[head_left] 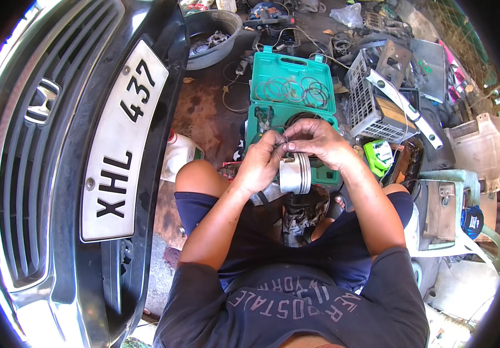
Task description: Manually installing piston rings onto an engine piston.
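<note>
1. Our grip is narrow: the fingertips of the left hand and the right hand meet just beyond the upper edge of the piston, pinching a thin dark piece. It may be a ring, but our fingers cover too much of it to be sure.
2. The piston, our landmark, sits between our forearms and above our lap, on its side, with its grooved end toward our right.
3. To handle the thin piece well, we would spread the pressure evenly between both hands, bend it no more than needed, and keep its ends from scraping the piston's side.
4. We would also steady the piston before pressing near it, since its round wall could roll.
5. Just beyond the piston lies the open green case, with loose thin rings in its lid; lifting those singly would avoid tangles.
6. Right of the piston are a bright green packet and, farther out, a grey crate with a long silver bar across it.
7. Left of the piston stand a white bottle and the car's front.
</note>
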`<act>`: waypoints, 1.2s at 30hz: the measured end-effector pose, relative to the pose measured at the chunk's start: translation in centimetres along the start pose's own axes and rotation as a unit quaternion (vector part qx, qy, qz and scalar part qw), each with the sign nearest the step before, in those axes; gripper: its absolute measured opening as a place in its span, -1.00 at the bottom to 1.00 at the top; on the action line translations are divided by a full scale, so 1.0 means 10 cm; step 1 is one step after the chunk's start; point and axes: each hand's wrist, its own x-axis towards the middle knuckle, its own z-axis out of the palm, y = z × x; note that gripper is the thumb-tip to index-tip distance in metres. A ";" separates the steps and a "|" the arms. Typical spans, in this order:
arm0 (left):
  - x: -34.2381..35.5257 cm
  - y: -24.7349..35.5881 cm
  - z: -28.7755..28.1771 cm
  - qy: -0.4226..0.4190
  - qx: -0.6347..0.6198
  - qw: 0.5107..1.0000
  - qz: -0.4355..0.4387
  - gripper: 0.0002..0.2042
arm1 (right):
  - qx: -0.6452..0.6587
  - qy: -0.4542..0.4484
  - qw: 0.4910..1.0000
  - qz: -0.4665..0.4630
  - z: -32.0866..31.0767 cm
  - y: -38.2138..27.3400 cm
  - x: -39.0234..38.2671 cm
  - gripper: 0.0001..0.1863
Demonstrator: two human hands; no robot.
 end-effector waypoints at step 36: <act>-0.06 0.04 -0.11 -0.056 -0.065 0.994 -0.067 -0.90 | -0.303 0.179 0.909 -0.224 -0.03 -0.04 0.04 -0.65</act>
